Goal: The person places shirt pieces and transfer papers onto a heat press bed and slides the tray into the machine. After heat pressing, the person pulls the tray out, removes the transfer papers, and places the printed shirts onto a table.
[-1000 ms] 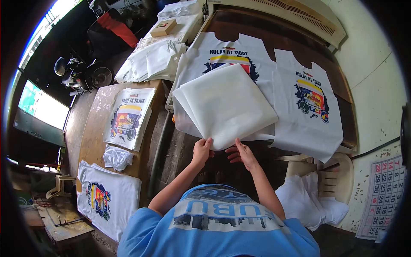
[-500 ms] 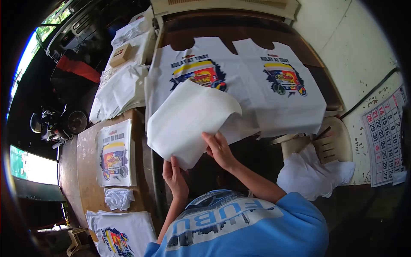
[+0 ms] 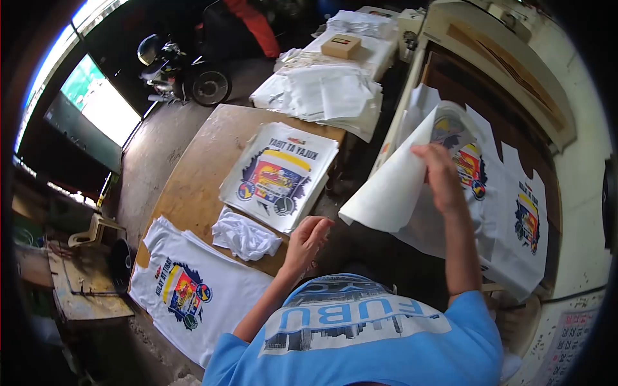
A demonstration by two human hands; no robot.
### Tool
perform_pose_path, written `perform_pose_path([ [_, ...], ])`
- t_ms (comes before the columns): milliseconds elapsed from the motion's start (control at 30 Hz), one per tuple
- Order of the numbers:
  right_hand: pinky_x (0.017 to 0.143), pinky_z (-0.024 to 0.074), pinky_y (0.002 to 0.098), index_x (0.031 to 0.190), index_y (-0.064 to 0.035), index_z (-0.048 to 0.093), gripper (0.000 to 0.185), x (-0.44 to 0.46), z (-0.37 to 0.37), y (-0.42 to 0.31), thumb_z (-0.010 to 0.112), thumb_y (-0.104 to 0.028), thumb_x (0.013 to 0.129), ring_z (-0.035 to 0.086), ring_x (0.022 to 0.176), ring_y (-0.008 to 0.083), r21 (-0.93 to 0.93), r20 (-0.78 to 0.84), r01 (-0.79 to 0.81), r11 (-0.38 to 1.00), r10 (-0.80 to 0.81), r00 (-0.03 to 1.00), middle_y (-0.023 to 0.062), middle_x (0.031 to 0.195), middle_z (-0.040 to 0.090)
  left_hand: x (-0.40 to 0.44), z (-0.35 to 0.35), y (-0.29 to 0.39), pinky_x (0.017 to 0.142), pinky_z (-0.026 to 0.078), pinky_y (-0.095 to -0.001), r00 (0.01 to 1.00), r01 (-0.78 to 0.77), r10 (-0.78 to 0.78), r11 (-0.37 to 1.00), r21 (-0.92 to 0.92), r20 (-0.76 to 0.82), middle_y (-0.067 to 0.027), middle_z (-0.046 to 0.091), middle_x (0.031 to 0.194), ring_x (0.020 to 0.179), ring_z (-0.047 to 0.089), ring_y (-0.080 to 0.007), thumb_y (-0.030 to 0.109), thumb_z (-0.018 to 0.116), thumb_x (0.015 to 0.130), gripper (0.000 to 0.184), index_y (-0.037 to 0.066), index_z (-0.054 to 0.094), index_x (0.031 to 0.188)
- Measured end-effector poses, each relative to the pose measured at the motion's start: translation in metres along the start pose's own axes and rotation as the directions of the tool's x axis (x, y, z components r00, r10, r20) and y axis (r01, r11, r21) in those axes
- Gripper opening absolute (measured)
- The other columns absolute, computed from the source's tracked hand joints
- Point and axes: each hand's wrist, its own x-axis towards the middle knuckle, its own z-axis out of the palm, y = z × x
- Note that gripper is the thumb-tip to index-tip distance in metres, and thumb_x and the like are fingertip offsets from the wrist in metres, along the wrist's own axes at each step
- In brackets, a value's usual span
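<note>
My right hand (image 3: 438, 174) pinches a white paper sheet (image 3: 386, 183) by its edge; the sheet curls into a cone, with a faint print showing on its inner side. My left hand (image 3: 306, 244) holds nothing, its fingers loosely bent, just off the near corner of a stack of printed sheets (image 3: 277, 174) with mirrored lettering. Behind the held paper, white shirt pieces with colourful prints (image 3: 528, 215) lie on the brown press bed (image 3: 450, 74). A crumpled white cloth (image 3: 244, 235) rests beside the stack.
Printed white shirt pieces (image 3: 212, 289) are piled at the near end of the wooden table (image 3: 187, 167). Farther back, a small cardboard box (image 3: 341, 46) sits on white papers (image 3: 322, 93). A motorcycle (image 3: 187, 77) stands on the floor at the back left. A calendar (image 3: 570, 341) hangs at the lower right.
My left hand has let go of the sheet and moved left toward the printed stack. The sheet, now only in my right hand, has curled up. The view has swung left.
</note>
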Motion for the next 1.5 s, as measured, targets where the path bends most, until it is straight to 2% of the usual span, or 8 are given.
perform_pose_path([
  [167, 0.056, 0.0458, 0.0298, 0.09, -0.0025, 0.054, 0.03, 0.083, 0.026, -0.045, 0.054, -0.029, 0.077, 0.054, 0.064, 0.0161, 0.145, 0.259, -0.266, 0.953, 0.223, 0.94, 0.0056, 0.077, 0.054, -0.001, -0.123, -0.103, 0.081, 0.042, -0.0378, 0.927, 0.217, 0.076, 0.691, 0.689, -0.368, -0.0189, 0.052, 0.098, 0.092, 0.052, -0.031, 0.019, 0.06, 0.078, 0.03, 0.003, 0.053, 0.103],
  [367, 0.057, 0.0484, 0.0346, 0.086, -0.0056, 0.057, 0.027, 0.261, 0.091, 0.031, 0.052, -0.03, 0.077, 0.058, 0.066, 0.018, -0.089, 0.356, -0.359, 0.929, 0.366, 0.86, 0.0071, 0.08, 0.057, 0.011, -0.183, -0.188, 0.098, 0.025, -0.0503, 0.634, 0.755, -0.294, 0.436, 0.49, -0.716, -0.0238, 0.021, 0.136, 0.126, 0.021, -0.0373, 0.045, 0.054, 0.079, 0.068, 0.006, 0.03, 0.13],
  [600, 0.063, 0.0496, 0.0293, 0.097, -0.0014, 0.058, 0.032, 0.414, 0.157, 0.064, 0.047, -0.029, 0.085, 0.055, 0.086, 0.0147, 0.33, 0.012, 0.34, 0.881, -0.364, 0.931, 0.0069, 0.091, 0.058, 0.027, -0.176, -0.201, 0.104, 0.004, -0.0542, 0.452, 0.891, -0.538, 0.315, 0.328, -0.712, -0.0212, -0.017, 0.142, 0.132, -0.015, -0.033, 0.065, 0.049, 0.072, 0.102, 0.01, -0.004, 0.14],
  [767, 0.044, 0.0516, 0.037, 0.088, 0.0066, 0.055, 0.033, 0.451, 0.21, 0.198, 0.042, -0.024, 0.085, 0.059, 0.049, 0.026, 0.578, 0.002, -0.075, 0.812, 0.09, 0.996, 0.0171, 0.075, 0.059, 0.031, -0.176, -0.188, 0.105, -0.008, -0.0452, 0.477, 0.878, -0.591, 0.285, 0.384, -0.65, -0.0295, -0.019, 0.137, 0.129, -0.021, -0.039, 0.074, 0.042, 0.069, 0.114, -0.002, -0.009, 0.136],
  [1033, 0.045, 0.054, 0.0388, 0.094, 0.0112, 0.048, 0.033, 0.423, 0.271, 0.35, 0.035, -0.016, 0.083, 0.06, 0.053, 0.0312, 0.622, 0.074, -0.476, 0.621, 0.559, 0.826, 0.0219, 0.08, 0.059, 0.053, -0.163, -0.157, 0.103, -0.011, -0.0483, 0.402, 0.908, -0.642, 0.186, 0.376, -0.653, -0.0281, -0.019, 0.138, 0.129, -0.021, -0.0387, 0.077, 0.038, 0.067, 0.116, -0.002, -0.013, 0.135],
  [1300, 0.05, 0.0551, 0.042, 0.113, 0.0142, 0.031, 0.042, 0.406, 0.286, 0.386, 0.032, -0.015, 0.083, 0.061, 0.067, 0.0405, 0.468, 0.339, -0.721, 0.511, 0.65, 0.68, 0.0298, 0.091, 0.054, 0.046, -0.169, -0.178, 0.106, -0.004, -0.0442, 0.372, 0.924, -0.63, 0.18, 0.337, -0.682, -0.028, -0.023, 0.137, 0.13, -0.017, -0.0395, 0.075, 0.047, 0.066, 0.118, 0.005, -0.018, 0.135],
  [1400, 0.05, 0.0545, 0.0381, 0.107, 0.0086, 0.042, 0.036, 0.398, 0.284, 0.367, 0.044, -0.018, 0.082, 0.061, 0.059, 0.0328, 0.128, 0.328, -0.879, 0.459, 0.817, 0.474, 0.0236, 0.082, 0.058, 0.044, -0.17, -0.185, 0.106, -0.003, -0.0432, 0.364, 0.929, -0.628, 0.191, 0.317, -0.688, -0.0277, -0.023, 0.137, 0.13, -0.016, -0.0394, 0.075, 0.046, 0.066, 0.117, 0.006, -0.018, 0.135],
  [1500, 0.045, 0.0514, 0.0337, 0.091, 0.0056, 0.053, 0.024, 0.37, 0.273, 0.333, 0.055, -0.014, 0.078, 0.059, 0.053, 0.0227, -0.365, 0.462, -0.507, 0.781, 0.625, 0.629, 0.0146, 0.068, 0.059, 0.044, -0.172, -0.189, 0.107, -0.001, -0.042, 0.358, 0.932, -0.62, 0.187, 0.312, -0.698, -0.0278, -0.024, 0.136, 0.13, -0.016, -0.0394, 0.075, 0.046, 0.067, 0.116, 0.007, -0.018, 0.135],
])
